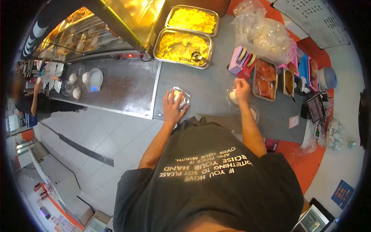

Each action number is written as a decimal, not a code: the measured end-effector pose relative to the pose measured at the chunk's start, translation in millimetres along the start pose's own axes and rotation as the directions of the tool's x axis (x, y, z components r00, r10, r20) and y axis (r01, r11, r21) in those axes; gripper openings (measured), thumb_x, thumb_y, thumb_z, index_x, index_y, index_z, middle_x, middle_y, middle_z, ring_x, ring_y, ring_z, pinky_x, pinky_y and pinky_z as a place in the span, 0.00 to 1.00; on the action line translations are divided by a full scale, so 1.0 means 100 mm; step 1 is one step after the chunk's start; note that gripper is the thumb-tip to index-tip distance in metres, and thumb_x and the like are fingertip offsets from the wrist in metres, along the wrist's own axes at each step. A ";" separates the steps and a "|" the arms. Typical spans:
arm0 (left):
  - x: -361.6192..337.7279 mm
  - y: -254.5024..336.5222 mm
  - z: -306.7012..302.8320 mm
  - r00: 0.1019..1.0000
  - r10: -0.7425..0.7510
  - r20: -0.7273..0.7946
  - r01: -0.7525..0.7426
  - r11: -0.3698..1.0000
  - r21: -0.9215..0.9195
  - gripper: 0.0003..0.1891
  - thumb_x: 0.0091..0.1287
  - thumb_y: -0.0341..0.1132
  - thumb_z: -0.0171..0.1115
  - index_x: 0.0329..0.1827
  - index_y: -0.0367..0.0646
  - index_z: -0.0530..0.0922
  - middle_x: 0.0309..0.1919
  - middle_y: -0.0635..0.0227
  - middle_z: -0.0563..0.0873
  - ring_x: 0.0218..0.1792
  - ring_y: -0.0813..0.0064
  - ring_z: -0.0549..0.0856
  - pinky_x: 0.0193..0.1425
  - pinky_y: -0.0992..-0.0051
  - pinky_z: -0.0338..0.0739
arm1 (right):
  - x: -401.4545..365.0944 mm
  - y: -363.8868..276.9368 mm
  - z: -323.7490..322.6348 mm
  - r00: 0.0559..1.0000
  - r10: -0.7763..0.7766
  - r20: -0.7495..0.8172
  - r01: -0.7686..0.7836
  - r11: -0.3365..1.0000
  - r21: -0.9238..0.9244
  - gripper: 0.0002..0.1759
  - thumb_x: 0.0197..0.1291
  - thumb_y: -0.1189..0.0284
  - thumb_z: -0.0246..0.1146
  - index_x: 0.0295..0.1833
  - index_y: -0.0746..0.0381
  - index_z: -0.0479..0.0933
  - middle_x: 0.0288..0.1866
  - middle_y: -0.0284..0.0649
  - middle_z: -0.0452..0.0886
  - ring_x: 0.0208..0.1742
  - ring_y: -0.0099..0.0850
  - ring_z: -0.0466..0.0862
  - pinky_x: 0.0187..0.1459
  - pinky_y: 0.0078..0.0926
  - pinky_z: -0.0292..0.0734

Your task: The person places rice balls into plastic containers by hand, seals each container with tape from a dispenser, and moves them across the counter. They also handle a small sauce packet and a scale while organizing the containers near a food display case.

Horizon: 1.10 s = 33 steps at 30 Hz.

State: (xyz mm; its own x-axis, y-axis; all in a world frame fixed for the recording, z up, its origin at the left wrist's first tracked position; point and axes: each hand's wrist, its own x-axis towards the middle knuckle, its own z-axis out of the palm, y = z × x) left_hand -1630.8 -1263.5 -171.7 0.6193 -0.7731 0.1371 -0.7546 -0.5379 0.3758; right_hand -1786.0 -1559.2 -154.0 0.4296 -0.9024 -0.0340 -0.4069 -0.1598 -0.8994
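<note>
My left hand (174, 106) lies with its fingers stretched over a small pale food item in clear plastic (184, 101) on the grey counter, near its front edge. My right hand (242, 91) is closed in a pinch just below a pink and purple tape dispenser (241, 63). Whatever its fingertips hold is too small to make out. Beside that hand, on its left, sits a pale round item in clear plastic (232, 96). Another round, plastic-wrapped item (254, 115) lies partly behind my right forearm.
Two metal trays (156, 50) of yellow food stand at the back, one with a ladle (197, 57). Right are a tray of reddish food (266, 80), a sauce container (288, 82) and plastic bags (266, 34). Left are a glass display case (77, 36), white plate (95, 80) and another person (29, 98).
</note>
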 end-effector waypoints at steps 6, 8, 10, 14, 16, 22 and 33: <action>0.05 -0.01 -0.12 0.999 0.011 0.045 -0.008 0.998 -0.063 0.44 0.45 0.48 0.73 0.69 0.60 0.64 0.71 0.57 0.57 0.69 0.48 0.57 0.69 0.50 0.57 | -0.97 -0.12 0.91 0.649 0.066 0.758 -0.162 0.985 0.053 0.13 0.63 0.65 0.59 0.35 0.65 0.78 0.16 0.31 0.73 0.12 0.21 0.71 0.15 0.22 0.65; 0.03 -0.04 -0.11 0.998 0.013 0.066 -0.009 0.998 -0.063 0.44 0.44 0.48 0.74 0.69 0.60 0.65 0.71 0.57 0.58 0.69 0.48 0.57 0.68 0.50 0.57 | -1.15 -0.02 1.18 0.622 0.156 0.767 -0.228 0.974 -0.013 0.14 0.63 0.64 0.60 0.35 0.65 0.79 0.15 0.31 0.72 0.12 0.21 0.71 0.15 0.22 0.65; 0.03 -0.02 -0.08 1.000 0.025 0.015 -0.025 0.998 -0.054 0.45 0.44 0.46 0.75 0.69 0.60 0.64 0.71 0.58 0.57 0.70 0.48 0.56 0.68 0.49 0.57 | -1.21 0.11 1.38 0.638 0.199 0.744 -0.235 0.970 -0.057 0.15 0.62 0.63 0.60 0.34 0.65 0.79 0.14 0.32 0.72 0.12 0.22 0.71 0.15 0.23 0.65; 0.02 -0.01 -0.08 0.999 0.004 0.033 -0.003 0.999 -0.038 0.47 0.43 0.43 0.75 0.70 0.60 0.62 0.72 0.58 0.55 0.71 0.49 0.55 0.68 0.47 0.56 | -1.23 0.07 1.46 0.672 0.308 0.673 -0.289 0.946 -0.145 0.17 0.61 0.61 0.62 0.30 0.66 0.79 0.12 0.34 0.72 0.11 0.24 0.72 0.16 0.24 0.66; 0.01 -0.03 -0.07 0.991 0.022 0.129 -0.027 0.999 0.042 0.47 0.45 0.41 0.74 0.71 0.59 0.60 0.72 0.56 0.54 0.71 0.46 0.53 0.69 0.47 0.54 | -1.23 0.03 1.41 0.709 0.287 0.644 -0.163 0.955 -0.247 0.18 0.60 0.61 0.62 0.30 0.67 0.79 0.12 0.36 0.73 0.11 0.26 0.73 0.17 0.25 0.68; -0.01 0.00 -0.11 0.988 0.002 0.157 -0.012 0.998 0.064 0.50 0.44 0.40 0.74 0.73 0.61 0.56 0.73 0.57 0.51 0.72 0.47 0.50 0.71 0.48 0.52 | -1.36 0.17 1.32 0.852 0.163 0.497 -0.071 0.977 -0.199 0.16 0.58 0.63 0.63 0.34 0.69 0.80 0.19 0.44 0.79 0.14 0.30 0.78 0.21 0.31 0.73; -0.02 -0.04 -0.06 0.994 0.032 0.103 -0.040 0.996 0.075 0.50 0.43 0.41 0.74 0.73 0.60 0.57 0.72 0.58 0.52 0.71 0.46 0.52 0.69 0.47 0.55 | -1.28 0.01 1.41 0.557 0.426 0.713 -0.545 0.835 -0.073 0.11 0.59 0.66 0.64 0.36 0.63 0.80 0.26 0.32 0.77 0.19 0.21 0.76 0.17 0.20 0.67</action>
State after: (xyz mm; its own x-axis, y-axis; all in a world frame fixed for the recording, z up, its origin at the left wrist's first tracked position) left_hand -1628.1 -1257.6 -167.7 0.5691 -0.8205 0.0544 -0.7930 -0.5301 0.3003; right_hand -1727.3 -1387.1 -211.9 0.6409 -0.2857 -0.7124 -0.6326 0.3291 -0.7011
